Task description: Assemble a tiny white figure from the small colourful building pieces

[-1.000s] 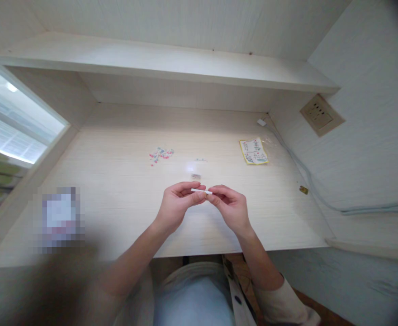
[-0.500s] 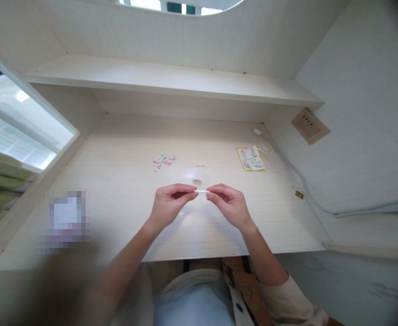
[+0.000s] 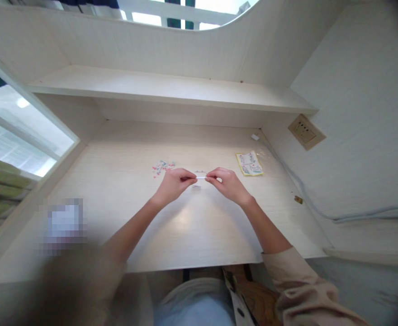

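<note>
While left hand (image 3: 176, 184) and right hand (image 3: 231, 184) pinch a white strip (image 3: 201, 178) inside the bench's (image 3: 199, 244) front edge, steadying seems the step. Moving likely needs an even grip

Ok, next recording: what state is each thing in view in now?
White strip: held level between both hands.
Left hand: pinching one end.
Right hand: pinching the other.
Coloured pieces: scattered loosely on the desk.
Printed card: lying face up.
Wall socket: nothing plugged in.
Grey cable: loose, unbundled along the right side.
</note>
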